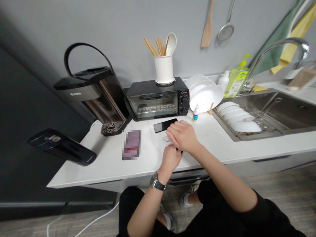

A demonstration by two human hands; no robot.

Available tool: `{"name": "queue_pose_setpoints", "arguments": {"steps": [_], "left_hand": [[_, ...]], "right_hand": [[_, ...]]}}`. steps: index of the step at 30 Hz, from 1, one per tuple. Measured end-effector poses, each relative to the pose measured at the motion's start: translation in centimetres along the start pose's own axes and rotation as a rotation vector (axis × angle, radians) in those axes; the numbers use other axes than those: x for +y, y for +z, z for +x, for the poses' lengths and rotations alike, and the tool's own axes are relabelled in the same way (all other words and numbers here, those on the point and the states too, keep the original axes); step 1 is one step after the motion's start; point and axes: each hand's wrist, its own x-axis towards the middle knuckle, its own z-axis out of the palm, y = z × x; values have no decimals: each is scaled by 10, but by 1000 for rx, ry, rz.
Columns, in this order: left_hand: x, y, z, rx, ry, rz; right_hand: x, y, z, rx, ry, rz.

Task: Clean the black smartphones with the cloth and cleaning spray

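Two hands (183, 135) together, black slab (163, 126) just beyond them

Soft, even indoor light leaves the counter (214, 135) around the fingers (172, 133) bright and the panel (19, 115) far to their left nearly black. A pale sheen lies on the dark slab (158, 127) just beyond them; the faucet (293, 40) glints farther right. Coarse pixelation masks a flat object (132, 144) leftward. Wide-angle stretch tilts the outlying flask (64, 146) left of them.

Black sleeves (263, 214), black-strapped wristwatch (158, 183), pale socks (187, 199)
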Motion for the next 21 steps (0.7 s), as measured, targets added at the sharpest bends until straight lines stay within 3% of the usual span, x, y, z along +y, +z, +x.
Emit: {"name": "queue_pose_setpoints", "arguments": {"steps": [5,11,16,18,21], "left_hand": [[11,3,3,60,64,37],[17,10,4,129,129,-82],[15,7,-2,162,123,-218],[14,4,-5,169,113,-288],[8,-2,-12,125,78,-379]], "right_hand": [[21,-5,-5,119,266,100],[51,-13,-21,148,725,304],[75,5,-50,157,1022,603],[74,16,-67,194,1118,632],[64,27,-90,222,1149,588]]}}
